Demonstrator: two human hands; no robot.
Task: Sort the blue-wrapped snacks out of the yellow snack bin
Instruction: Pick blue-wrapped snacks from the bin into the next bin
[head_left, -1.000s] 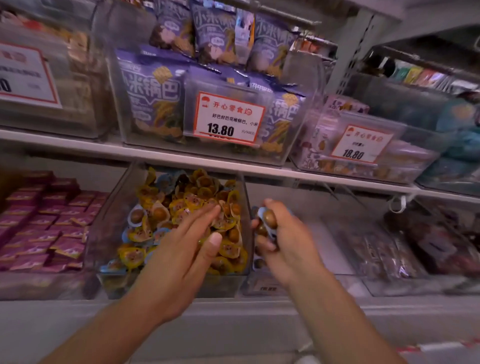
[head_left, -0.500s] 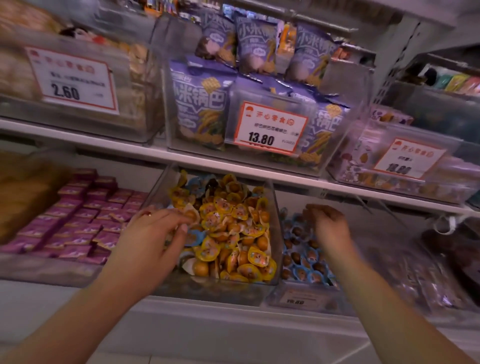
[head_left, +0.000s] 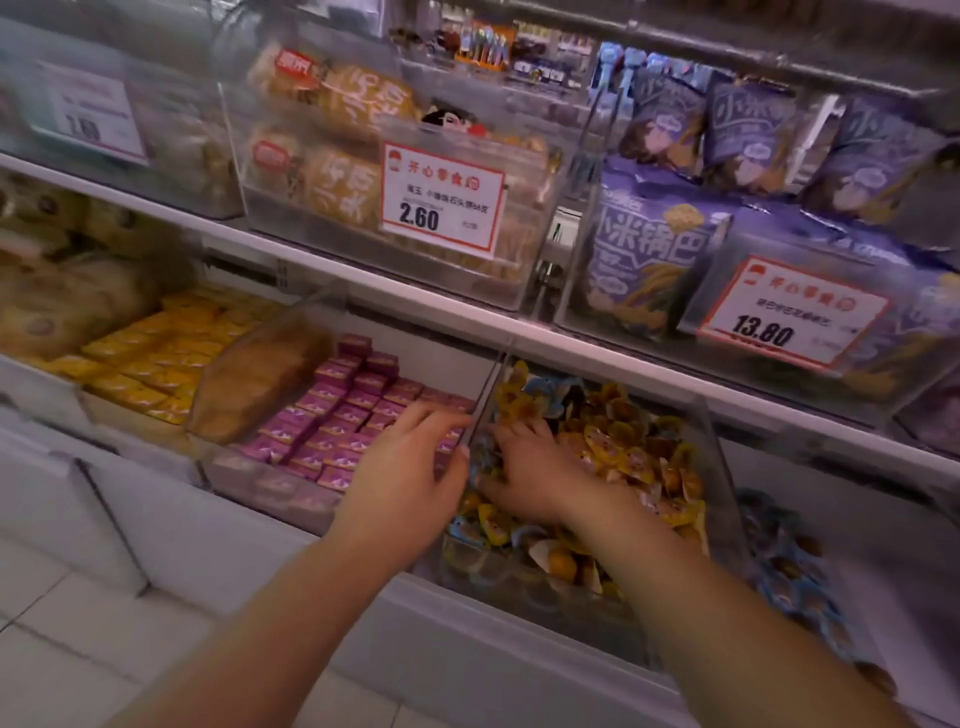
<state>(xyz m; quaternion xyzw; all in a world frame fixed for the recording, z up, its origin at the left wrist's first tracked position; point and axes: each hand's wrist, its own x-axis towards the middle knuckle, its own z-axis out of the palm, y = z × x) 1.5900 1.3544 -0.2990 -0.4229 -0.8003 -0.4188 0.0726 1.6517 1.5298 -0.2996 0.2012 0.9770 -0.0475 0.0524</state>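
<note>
Reaching palm-down, right hand digs into yellow snack bin, left hand alongside.

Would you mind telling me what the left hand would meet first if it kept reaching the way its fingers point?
Probably the bin's clear side wall: the left hand points up and right at it, though depth is uncertain.

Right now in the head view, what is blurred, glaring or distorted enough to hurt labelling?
Head view: motion blur smears the left price tag and far-left goods; the 2.60 tag reads clearly. Clear bin fronts carry hazy reflections. Wide-angle bends the shelf edge. Both hands, left and right, are soft, so any grip in the yellow snack bin is unreadable.
</note>
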